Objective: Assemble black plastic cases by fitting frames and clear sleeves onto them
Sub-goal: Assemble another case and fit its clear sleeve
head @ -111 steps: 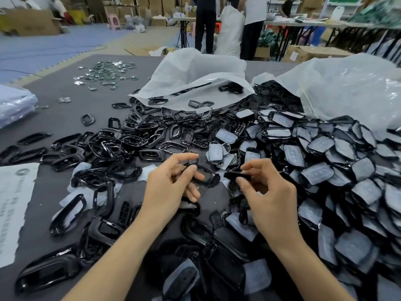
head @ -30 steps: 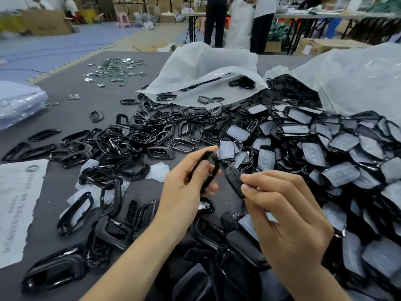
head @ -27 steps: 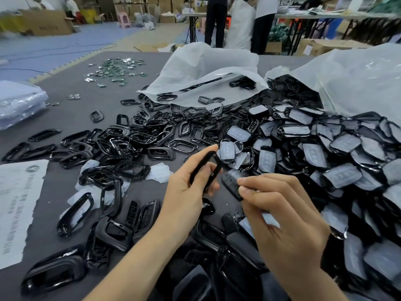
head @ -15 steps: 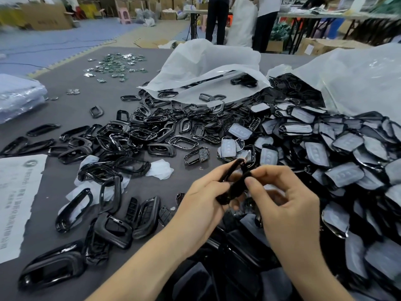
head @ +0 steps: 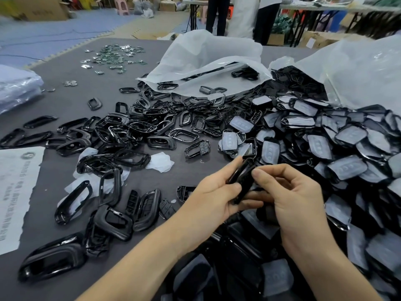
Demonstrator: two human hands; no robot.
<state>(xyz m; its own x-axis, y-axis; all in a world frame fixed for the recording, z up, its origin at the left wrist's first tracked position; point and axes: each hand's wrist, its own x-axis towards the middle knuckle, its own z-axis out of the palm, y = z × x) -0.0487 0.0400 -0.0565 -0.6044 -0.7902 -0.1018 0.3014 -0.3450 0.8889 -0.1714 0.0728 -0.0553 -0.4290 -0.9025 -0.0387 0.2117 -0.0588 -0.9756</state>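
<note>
Black frames [head: 130, 127] lie scattered in a loose spread over the left half of the grey table [head: 65, 83], most of them flat, some overlapping, with larger glossy ones near the front edge. At the far left edge a printed paper sheet [head: 15, 192] lies flat, and behind it sits a stack of folded clear plastic [head: 17, 88]. Farther back, a patch of small shiny metal pieces [head: 112, 57] lies well apart from the frames. A few loose clear sleeves [head: 160, 161] lie among the nearer frames. Behind the middle of the spread, a white plastic bag [head: 206, 55] lies open with frames spilling from its mouth.

Front and centre, the left hand [head: 210, 198] pinches a black case [head: 243, 179] between thumb and fingers, the forefinger stretched up along its left side. The case is held above the table, edge-on to the camera and tilted, between both hands. The right hand [head: 299, 205] pinches its upper right edge with thumb and forefinger, the other fingers curled beneath.

To the right, a deep pile of sleeved cases [head: 325, 144] covers the table, touching the right wrist. Behind the pile a large translucent bag [head: 358, 70] stands crumpled, more black parts showing at its opening
</note>
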